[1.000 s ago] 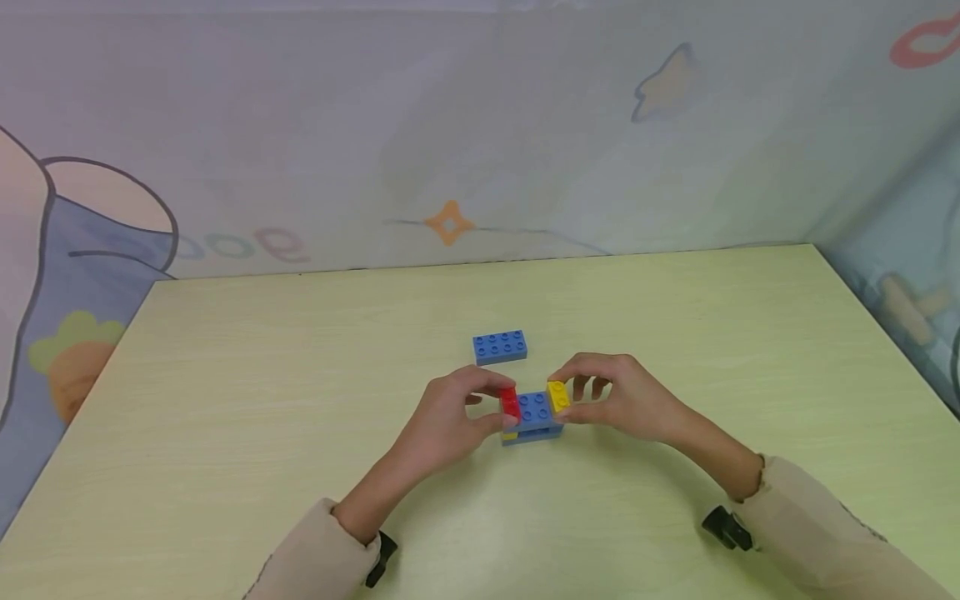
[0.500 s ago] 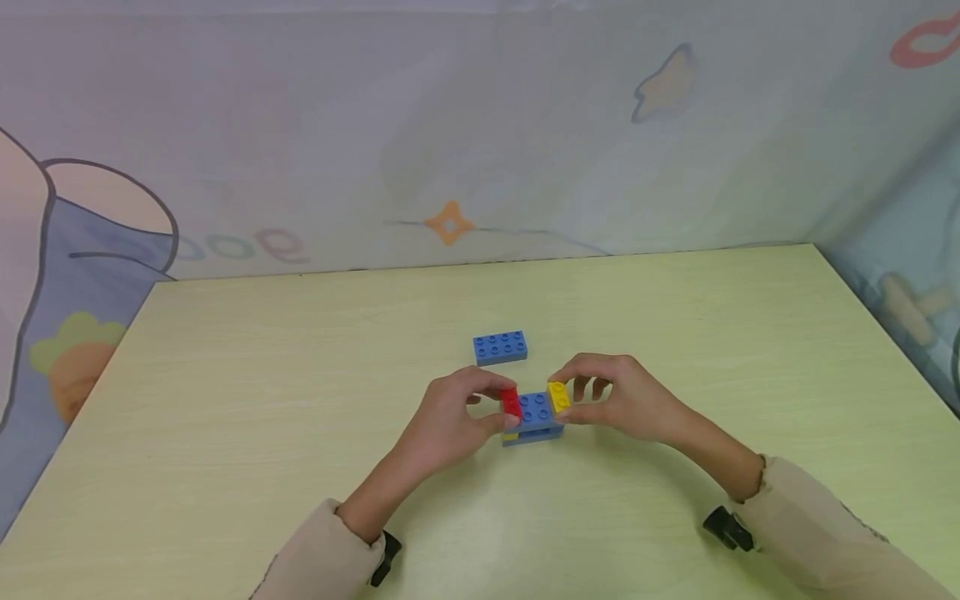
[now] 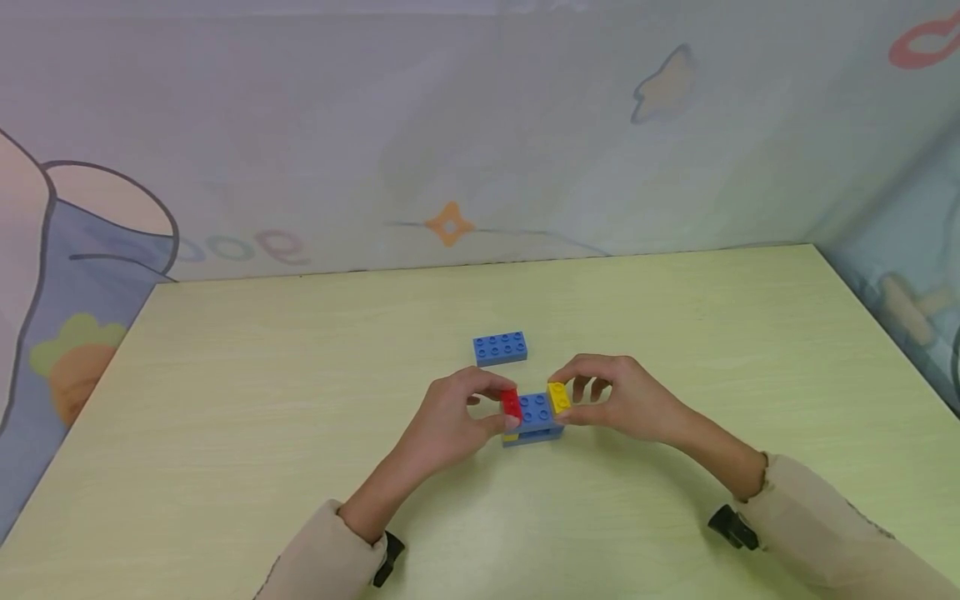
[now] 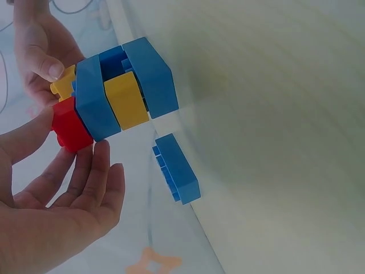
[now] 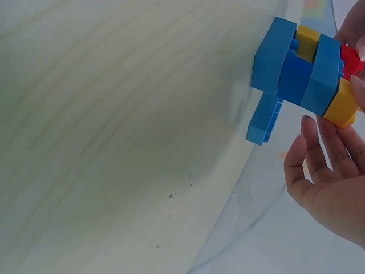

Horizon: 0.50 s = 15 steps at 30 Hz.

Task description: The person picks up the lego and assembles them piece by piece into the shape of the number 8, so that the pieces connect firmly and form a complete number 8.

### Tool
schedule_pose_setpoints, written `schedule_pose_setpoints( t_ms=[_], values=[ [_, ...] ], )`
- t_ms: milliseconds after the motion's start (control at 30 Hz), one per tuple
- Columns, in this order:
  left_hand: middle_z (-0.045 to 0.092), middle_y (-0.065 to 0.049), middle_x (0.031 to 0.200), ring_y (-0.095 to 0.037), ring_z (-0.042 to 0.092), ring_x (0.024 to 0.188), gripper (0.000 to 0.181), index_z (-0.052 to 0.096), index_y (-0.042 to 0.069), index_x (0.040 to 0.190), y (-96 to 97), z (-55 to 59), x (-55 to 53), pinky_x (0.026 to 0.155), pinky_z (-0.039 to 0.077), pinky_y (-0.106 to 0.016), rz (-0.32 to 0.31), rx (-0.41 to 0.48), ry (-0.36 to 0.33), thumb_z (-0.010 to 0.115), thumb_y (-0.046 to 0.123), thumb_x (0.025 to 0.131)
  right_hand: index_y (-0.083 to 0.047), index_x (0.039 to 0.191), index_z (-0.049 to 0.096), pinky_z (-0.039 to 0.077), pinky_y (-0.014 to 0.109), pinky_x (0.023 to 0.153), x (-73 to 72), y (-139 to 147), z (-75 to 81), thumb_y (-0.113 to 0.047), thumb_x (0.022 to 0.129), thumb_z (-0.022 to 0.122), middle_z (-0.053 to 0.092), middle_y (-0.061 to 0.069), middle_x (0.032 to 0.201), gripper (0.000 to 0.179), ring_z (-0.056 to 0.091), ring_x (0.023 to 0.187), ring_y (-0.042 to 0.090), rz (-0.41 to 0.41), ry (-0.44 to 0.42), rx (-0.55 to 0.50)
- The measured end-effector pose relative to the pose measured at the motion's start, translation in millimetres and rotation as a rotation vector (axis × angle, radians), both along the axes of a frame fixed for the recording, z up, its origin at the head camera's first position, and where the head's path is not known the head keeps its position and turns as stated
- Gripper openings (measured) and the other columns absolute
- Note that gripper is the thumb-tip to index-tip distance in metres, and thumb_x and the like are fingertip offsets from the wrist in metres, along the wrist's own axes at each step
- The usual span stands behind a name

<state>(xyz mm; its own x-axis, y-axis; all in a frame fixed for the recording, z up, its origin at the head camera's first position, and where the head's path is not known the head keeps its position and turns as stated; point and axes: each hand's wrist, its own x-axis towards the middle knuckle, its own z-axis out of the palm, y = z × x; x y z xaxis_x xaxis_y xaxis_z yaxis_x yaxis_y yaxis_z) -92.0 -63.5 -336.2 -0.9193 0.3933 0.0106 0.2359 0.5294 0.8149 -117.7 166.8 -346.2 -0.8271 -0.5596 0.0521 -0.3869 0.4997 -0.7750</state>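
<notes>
A stack of building bricks stands on the table, with a long blue brick (image 3: pixel 534 409) as its upper layer. Beneath that, the left wrist view shows a yellow brick (image 4: pixel 126 100) over a blue bottom brick (image 4: pixel 151 77); a smaller blue brick (image 5: pixel 295 77) shows in the right wrist view. My left hand (image 3: pixel 450 421) pinches a red brick (image 3: pixel 511 403) at the stack's left end, on top. At the right end, my right hand (image 3: pixel 626 398) pinches a yellow brick (image 3: pixel 558 397) between thumb and fingers. Blue studs show between these two bricks.
Behind the stack lies a loose blue brick (image 3: pixel 500 348), studs up. A printed cloth (image 3: pixel 480 133) hangs along the far edge of the pale wooden table (image 3: pixel 300 375). Black devices sit at both sleeve cuffs.
Both hands stay on the same two bricks with hardly any movement. The left sleeve has shifted slightly to the right.
</notes>
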Motion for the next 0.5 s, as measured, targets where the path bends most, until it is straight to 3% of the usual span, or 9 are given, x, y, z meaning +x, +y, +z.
schedule_pose_setpoints(
  t_ms=[300,500],
  values=[
    [0.063,-0.004,0.099,-0.024,0.058,0.096,0.027,0.064,0.002,0.105,0.3,-0.3,0.4,0.085,0.046,-0.041,0.000,-0.015,0.007,0.071,0.010,0.079,-0.005,0.106,0.064,0.049,0.029,0.073,-10.2,6.9,2.7,-0.017,0.084,0.066,0.064,-0.002,0.094,0.025,0.055,0.085,0.016,0.104,-0.038,-0.044],
    [0.063,-0.003,0.099,-0.023,0.057,0.095,0.028,0.065,0.003,0.105,-0.1,-1.2,-0.5,0.084,0.046,-0.040,-0.004,-0.020,0.009,0.071,0.012,0.079,0.000,0.108,0.063,0.049,0.030,0.072,-25.4,11.8,-0.1,-0.016,0.090,0.059,0.064,0.004,0.099,0.025,0.057,0.087,0.018,-0.015,-0.067,-0.034]
  ],
)
